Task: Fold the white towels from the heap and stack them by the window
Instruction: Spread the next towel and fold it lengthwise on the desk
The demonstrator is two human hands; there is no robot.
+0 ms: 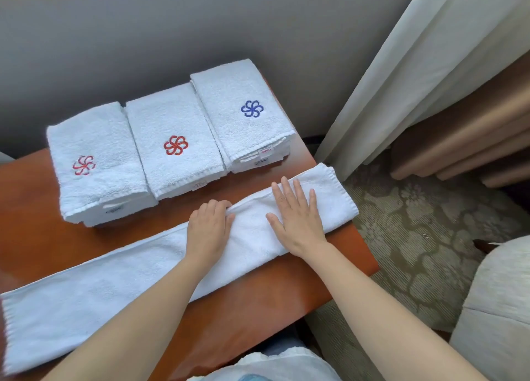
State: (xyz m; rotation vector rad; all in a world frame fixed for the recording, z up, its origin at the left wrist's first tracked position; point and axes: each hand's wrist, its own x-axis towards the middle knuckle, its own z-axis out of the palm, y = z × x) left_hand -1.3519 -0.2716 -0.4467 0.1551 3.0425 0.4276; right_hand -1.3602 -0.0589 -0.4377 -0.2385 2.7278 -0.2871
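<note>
- the towel strip [143,271] lies on the wooden table [37,208] directly in front of you, already narrowed lengthwise into a long band.
- its long axis runs diagonally, from the near-left edge of the view up to the far-right corner of the table.
- your left hand [208,228] sits on the band right of its middle. the fingers are curled over the far long edge and appear to grip it.
- your right hand [296,217] lies flat on the band with fingers straight and spread, pressing the cloth down and grasping nothing.
- both hands are on the right-hand part of the band. the right end lies just beyond your right hand; the left end is well apart from your left hand.
- judgement: the lengthwise fold is done and the crosswise folds remain. the long free tail lies to your left, so your left hand is the nearer one to fetch it.
- three finished stacks stand just behind the band, side by side: left stack [97,162], middle stack [172,140], right stack [243,114].
- the curtain [415,65] hangs to the right of the stacks.
- white fabric [272,363] shows at the bottom edge; you cannot tell whether it is the heap.
</note>
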